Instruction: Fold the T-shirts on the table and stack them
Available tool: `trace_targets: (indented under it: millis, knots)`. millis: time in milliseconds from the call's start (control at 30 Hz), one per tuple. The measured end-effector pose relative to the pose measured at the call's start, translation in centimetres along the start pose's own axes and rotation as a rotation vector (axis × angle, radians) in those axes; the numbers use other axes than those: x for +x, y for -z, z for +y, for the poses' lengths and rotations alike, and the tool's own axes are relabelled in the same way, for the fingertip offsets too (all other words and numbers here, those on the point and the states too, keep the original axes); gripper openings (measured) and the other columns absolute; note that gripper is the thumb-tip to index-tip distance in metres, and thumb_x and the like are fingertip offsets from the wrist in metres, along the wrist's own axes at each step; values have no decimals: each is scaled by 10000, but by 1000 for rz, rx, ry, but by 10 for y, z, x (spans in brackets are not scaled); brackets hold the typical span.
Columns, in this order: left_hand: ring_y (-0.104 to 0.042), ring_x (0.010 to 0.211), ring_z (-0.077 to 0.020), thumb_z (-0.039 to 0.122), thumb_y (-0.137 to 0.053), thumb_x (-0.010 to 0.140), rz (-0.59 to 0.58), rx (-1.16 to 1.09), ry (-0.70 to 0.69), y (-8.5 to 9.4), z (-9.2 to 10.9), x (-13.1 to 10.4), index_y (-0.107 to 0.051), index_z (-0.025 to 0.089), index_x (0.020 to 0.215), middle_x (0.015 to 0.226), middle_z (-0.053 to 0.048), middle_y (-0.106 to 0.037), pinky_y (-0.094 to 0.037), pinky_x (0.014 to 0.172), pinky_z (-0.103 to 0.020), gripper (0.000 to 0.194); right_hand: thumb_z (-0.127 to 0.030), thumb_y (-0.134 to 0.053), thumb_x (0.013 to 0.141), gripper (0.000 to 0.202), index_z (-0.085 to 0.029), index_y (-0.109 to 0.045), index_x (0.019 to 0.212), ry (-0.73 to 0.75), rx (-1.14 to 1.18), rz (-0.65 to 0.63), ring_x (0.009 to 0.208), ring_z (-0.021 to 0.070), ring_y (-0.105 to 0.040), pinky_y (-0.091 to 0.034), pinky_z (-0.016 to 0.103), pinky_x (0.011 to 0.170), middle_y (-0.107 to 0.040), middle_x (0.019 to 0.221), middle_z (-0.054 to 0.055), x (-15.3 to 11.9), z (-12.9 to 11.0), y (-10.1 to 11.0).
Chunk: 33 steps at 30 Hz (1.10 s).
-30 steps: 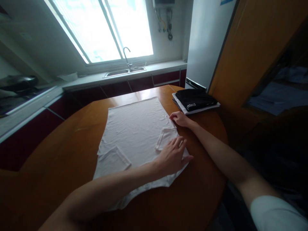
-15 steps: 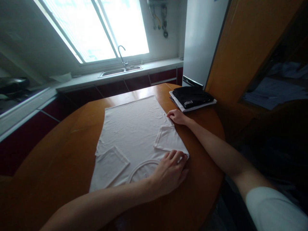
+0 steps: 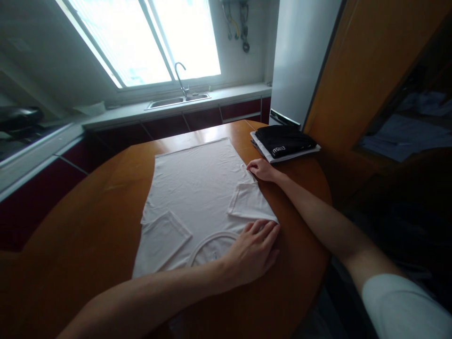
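A white T-shirt (image 3: 194,183) lies spread flat on the wooden table (image 3: 88,212), its neckline towards me and its hem at the far side. Both sleeves are folded inward over the body. My left hand (image 3: 252,247) reaches across the collar, its fingers bent over the shoulder corner on the right; its thumb is partly hidden beneath. Farther up the right edge, my right hand (image 3: 261,169) pinches the shirt's side just beyond the folded sleeve (image 3: 249,200).
Beyond my right hand sits a stack of folded clothes with a black garment (image 3: 284,141) on top. Past the table are a counter with a sink (image 3: 165,102) and tap, a window, and a tall fridge (image 3: 293,61).
The left hand's fingers have settled a little lower and flatter at the shoulder corner. My right hand keeps its pinch at the side edge. The whole view has shifted slightly.
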<state>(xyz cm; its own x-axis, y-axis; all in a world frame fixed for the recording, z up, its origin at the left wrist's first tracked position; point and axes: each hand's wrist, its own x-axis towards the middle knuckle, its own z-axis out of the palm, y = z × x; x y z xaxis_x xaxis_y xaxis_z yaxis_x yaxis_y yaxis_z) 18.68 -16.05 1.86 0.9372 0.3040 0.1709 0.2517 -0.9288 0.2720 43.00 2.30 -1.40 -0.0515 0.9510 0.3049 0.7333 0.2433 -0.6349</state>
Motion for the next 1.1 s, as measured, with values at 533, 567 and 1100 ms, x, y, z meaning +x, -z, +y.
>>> trace_targets:
  millis: [533, 567, 1100]
  knots:
    - [-498, 1260, -273, 317, -474, 1002, -27, 114, -79, 4, 2, 0, -517, 114, 1378, 1394, -137, -562, -441, 1062, -405, 429, -95, -611, 849, 186, -163, -782, 878, -17, -34, -11, 868, 163, -686, -487, 210, 809, -777, 934, 52, -2, -8, 2]
    - [-497, 1267, -275, 318, -468, 1005, -19, 118, -71, 3, 3, 0, -520, 107, 1372, 1398, -142, -560, -443, 1062, -406, 427, -92, -610, 847, 188, -161, -782, 879, -18, -33, -12, 868, 163, -686, -487, 211, 813, -778, 935, 54, -2, -8, 2]
    - [-514, 1270, -270, 336, -429, 1030, -42, 105, -158, 2, 0, 0, -521, 106, 1389, 1474, -138, -520, -437, 1059, -402, 437, -103, -609, 853, 183, -160, -780, 885, 0, -44, -16, 874, 164, -683, -485, 211, 808, -773, 943, 57, -3, -8, 3]
